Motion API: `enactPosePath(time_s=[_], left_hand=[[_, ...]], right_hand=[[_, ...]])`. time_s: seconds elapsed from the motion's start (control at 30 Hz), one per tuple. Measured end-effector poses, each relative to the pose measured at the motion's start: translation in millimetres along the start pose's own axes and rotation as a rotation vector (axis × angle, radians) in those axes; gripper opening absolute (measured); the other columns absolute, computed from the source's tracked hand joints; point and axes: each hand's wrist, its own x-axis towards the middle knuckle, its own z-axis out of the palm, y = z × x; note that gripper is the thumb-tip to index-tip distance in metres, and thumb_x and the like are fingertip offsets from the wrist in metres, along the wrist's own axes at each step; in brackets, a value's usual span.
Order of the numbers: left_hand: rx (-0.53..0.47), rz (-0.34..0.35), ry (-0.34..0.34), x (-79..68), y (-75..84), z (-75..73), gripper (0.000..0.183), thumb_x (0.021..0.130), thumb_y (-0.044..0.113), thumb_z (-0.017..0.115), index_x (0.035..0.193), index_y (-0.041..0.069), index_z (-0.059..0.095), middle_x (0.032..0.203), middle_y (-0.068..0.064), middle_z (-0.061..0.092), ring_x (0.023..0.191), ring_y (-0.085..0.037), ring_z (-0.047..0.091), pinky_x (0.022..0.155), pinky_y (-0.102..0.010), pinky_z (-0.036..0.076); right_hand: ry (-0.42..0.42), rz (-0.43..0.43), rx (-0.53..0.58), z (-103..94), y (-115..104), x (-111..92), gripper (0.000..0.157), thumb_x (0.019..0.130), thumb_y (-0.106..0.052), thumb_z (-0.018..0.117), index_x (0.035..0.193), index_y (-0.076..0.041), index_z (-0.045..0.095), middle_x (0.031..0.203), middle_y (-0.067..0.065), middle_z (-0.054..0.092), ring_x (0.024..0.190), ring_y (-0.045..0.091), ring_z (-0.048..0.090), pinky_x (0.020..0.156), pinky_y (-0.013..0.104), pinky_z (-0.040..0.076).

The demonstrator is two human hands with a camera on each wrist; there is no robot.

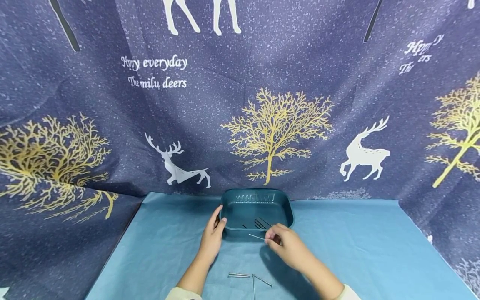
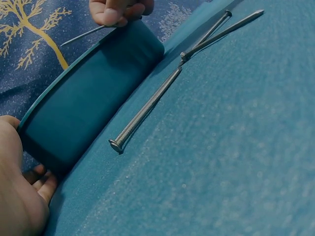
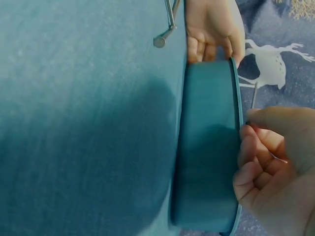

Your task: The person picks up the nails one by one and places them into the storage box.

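Note:
A dark green plastic tray stands on the table with several dark nails lying inside near its front wall. My left hand holds the tray's left end, thumb by the rim and fingers against the outside. Between thumb and fingertips my right hand pinches a metal nail at the tray's front rim; its tip points left. Several more nails lie on the cloth in front of the tray. In the left wrist view, one loose nail shows its flat head.
Light blue cloth covers the table. Behind the tray hangs a dark blue curtain printed with deer and yellow trees, and it meets the table's back edge.

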Motion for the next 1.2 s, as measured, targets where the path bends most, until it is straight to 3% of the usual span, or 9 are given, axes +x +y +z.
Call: enactPosePath(time_s=[0.3, 0.6, 1.07, 1.13, 1.2], left_hand=[[0.006, 0.003, 0.006, -0.1, -0.1, 0.3, 0.050, 0.108, 0.031, 0.049, 0.156, 0.038, 0.038, 0.167, -0.015, 0.024, 0.152, -0.039, 0.030, 0.118, -0.061, 0.034], [0.004, 0.002, -0.006, 1.4, -1.7, -1.4, 0.049, 0.108, 0.032, 0.049, 0.156, 0.039, 0.037, 0.169, -0.013, 0.021, 0.153, -0.039, 0.028, 0.119, -0.061, 0.032], [0.010, 0.017, -0.001, -1.5, 1.7, -0.8, 0.051, 0.107, 0.032, 0.050, 0.157, 0.034, 0.037, 0.168, -0.014, 0.024, 0.152, -0.039, 0.030, 0.118, -0.060, 0.034], [0.010, 0.020, 0.000, -1.4, 1.6, -0.8, 0.051, 0.107, 0.032, 0.050, 0.157, 0.034, 0.037, 0.168, -0.013, 0.024, 0.151, -0.039, 0.031, 0.118, -0.060, 0.034], [0.009, 0.021, 0.001, -1.1, 1.1, -0.8, 0.051, 0.108, 0.031, 0.050, 0.157, 0.034, 0.037, 0.168, -0.013, 0.024, 0.152, -0.040, 0.030, 0.118, -0.061, 0.034]], right_hand=[[0.144, 0.025, 0.017, -2.9, 4.8, 9.7, 0.018, 0.092, -0.012, 0.074, 0.085, -0.023, 0.062, 0.082, -0.012, 0.054, 0.069, -0.002, 0.046, 0.061, 0.018, 0.044], [0.220, 0.090, 0.014, -7.5, 12.5, 19.8, 0.009, 0.094, -0.013, 0.073, 0.088, -0.012, 0.066, 0.082, -0.007, 0.054, 0.068, 0.001, 0.046, 0.062, 0.020, 0.043], [0.273, 0.110, -0.011, -9.9, 18.5, 25.1, 0.009, 0.092, -0.010, 0.073, 0.089, -0.015, 0.067, 0.079, -0.005, 0.055, 0.067, 0.002, 0.047, 0.062, 0.021, 0.043], [0.269, 0.119, -0.018, -9.6, 18.5, 24.9, 0.008, 0.092, -0.012, 0.075, 0.095, -0.014, 0.067, 0.083, -0.003, 0.058, 0.068, 0.004, 0.049, 0.062, 0.021, 0.044], [0.257, 0.131, -0.021, -9.2, 18.3, 24.8, 0.018, 0.091, -0.015, 0.076, 0.106, -0.012, 0.067, 0.092, 0.002, 0.063, 0.071, 0.008, 0.052, 0.063, 0.022, 0.045]])
